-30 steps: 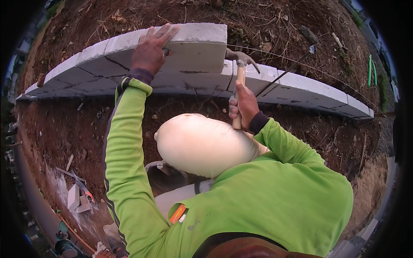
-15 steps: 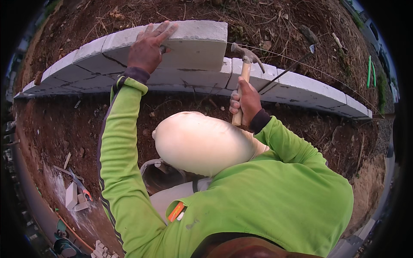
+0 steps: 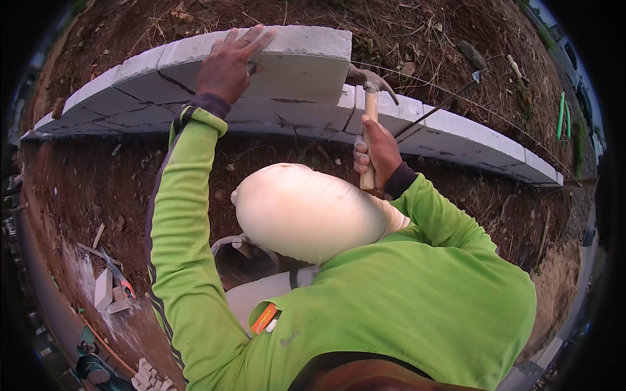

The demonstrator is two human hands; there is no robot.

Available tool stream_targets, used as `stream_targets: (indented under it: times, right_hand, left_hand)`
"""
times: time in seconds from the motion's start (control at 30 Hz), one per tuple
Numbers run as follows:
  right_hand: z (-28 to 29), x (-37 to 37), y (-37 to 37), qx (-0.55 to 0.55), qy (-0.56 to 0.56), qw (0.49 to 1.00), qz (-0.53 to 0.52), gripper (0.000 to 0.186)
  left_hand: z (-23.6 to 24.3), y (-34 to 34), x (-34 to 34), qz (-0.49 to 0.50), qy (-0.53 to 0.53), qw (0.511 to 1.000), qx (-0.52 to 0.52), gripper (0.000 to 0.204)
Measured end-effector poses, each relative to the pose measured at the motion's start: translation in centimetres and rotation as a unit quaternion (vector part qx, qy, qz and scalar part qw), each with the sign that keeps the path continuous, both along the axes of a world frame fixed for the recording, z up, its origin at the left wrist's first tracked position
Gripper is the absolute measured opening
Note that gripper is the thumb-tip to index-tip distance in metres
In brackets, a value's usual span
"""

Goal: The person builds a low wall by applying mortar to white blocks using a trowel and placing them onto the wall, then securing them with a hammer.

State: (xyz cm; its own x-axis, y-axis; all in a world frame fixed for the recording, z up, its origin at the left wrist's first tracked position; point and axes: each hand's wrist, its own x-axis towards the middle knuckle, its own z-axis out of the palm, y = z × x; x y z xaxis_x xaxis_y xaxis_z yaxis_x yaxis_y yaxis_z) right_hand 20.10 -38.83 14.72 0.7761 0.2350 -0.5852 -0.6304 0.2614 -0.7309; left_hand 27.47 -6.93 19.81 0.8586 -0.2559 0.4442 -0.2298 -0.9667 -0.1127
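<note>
My left hand (image 3: 228,62) lies flat, fingers spread, on top of a large grey concrete block (image 3: 300,62) that sits on a curved course of the same blocks (image 3: 456,133). My right hand (image 3: 375,153) grips the wooden handle of a claw hammer (image 3: 370,88). The hammer's steel head is at the right end of the top block. Both arms wear bright green sleeves. A cream cloth head covering (image 3: 306,212) hides the ground below the hands.
A taut string line (image 3: 443,104) runs along the block wall to the right. Red-brown soil lies on both sides of the wall. A trowel (image 3: 114,270) and broken block pieces (image 3: 103,290) lie at the lower left. Green stakes (image 3: 561,114) stand at the far right.
The hammer has risen a little, its head staying by the top block's right end. My left hand has stayed flat on the block.
</note>
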Motion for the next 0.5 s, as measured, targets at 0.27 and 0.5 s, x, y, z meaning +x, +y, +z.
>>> stream_targets:
  times: [0.27, 0.5]
  right_hand:
    - [-1.4, 0.4, -1.1, 0.050, -0.002, 0.998, -0.041, 0.031]
    - [-1.0, 0.1, 0.6, 0.037, -0.016, 0.999, -0.009, 0.030]
  left_hand:
    - [-0.7, -0.2, 0.3, 0.009, -0.024, 1.000, 0.013, 0.074]
    - [-0.2, -0.2, -0.8, 0.035, 0.010, 0.999, -0.004, 0.074]
